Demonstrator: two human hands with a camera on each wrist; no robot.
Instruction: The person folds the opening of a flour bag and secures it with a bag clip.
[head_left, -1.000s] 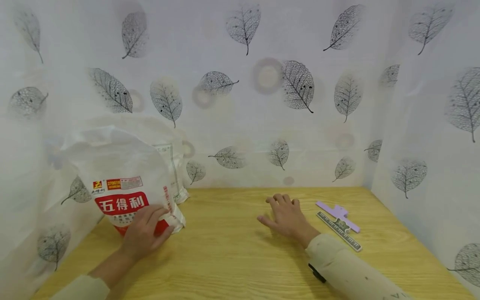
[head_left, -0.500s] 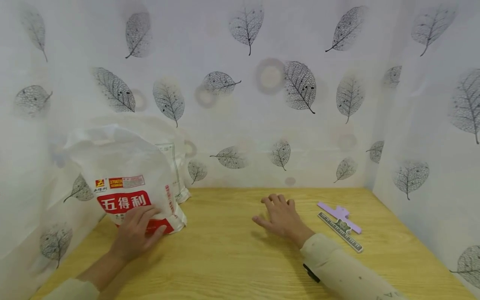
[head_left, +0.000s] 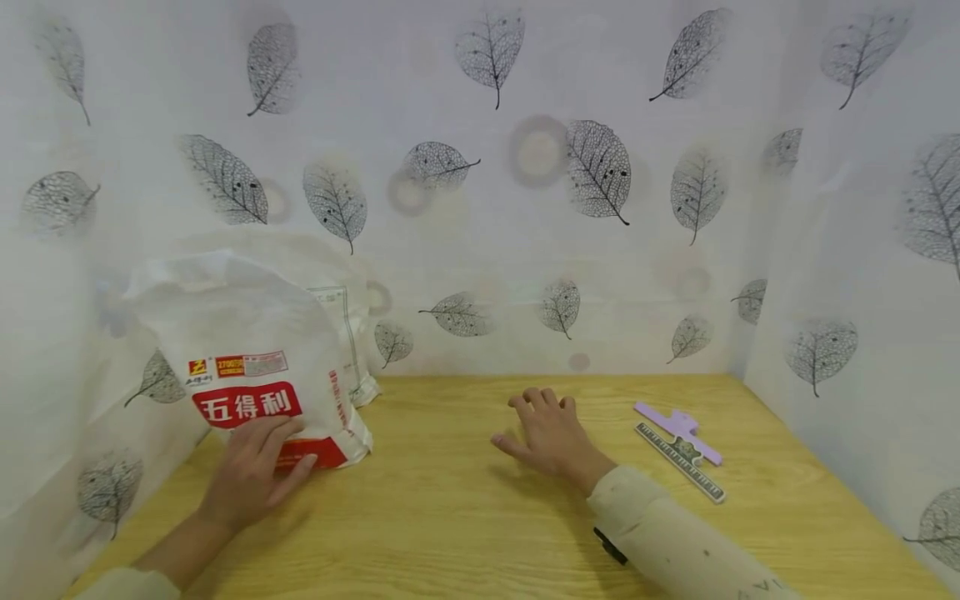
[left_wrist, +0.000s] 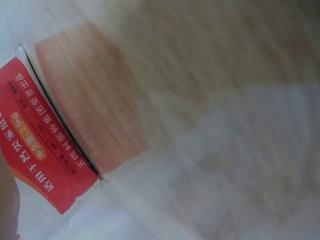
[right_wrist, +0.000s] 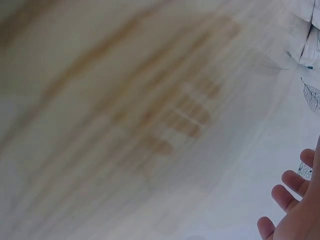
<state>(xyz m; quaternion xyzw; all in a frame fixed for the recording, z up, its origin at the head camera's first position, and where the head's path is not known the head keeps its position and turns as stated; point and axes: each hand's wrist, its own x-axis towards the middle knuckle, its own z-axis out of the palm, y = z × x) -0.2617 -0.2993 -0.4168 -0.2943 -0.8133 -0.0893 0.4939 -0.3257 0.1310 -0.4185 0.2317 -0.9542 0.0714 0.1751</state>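
Note:
A white flour bag (head_left: 247, 325) with a red label stands upright at the left of the table. My left hand (head_left: 243, 471) is at its lower front, the fingers lightly bent and overlapping the label. In the left wrist view, the bag's red lower panel (left_wrist: 37, 135) shows beside a sliver of hand at the left edge. My right hand (head_left: 551, 433) is low over the middle of the table, fingers spread and loosely bent, holding nothing. Its fingers (right_wrist: 285, 197) show at the right edge of the right wrist view.
A second white bag (head_left: 356, 342) stands partly hidden behind the flour bag. Right of my right hand lie a purple long-bar clip (head_left: 678, 433) and a dark, ruler-patterned clip (head_left: 680, 462). Leaf-printed sheeting (head_left: 480, 233) rises along the back and sides of the wooden table (head_left: 420, 517).
My left hand has slid left and slightly down across the front of the bag, uncovering more of its red base. The right hand has drifted a little left. The bags and clips stay put.

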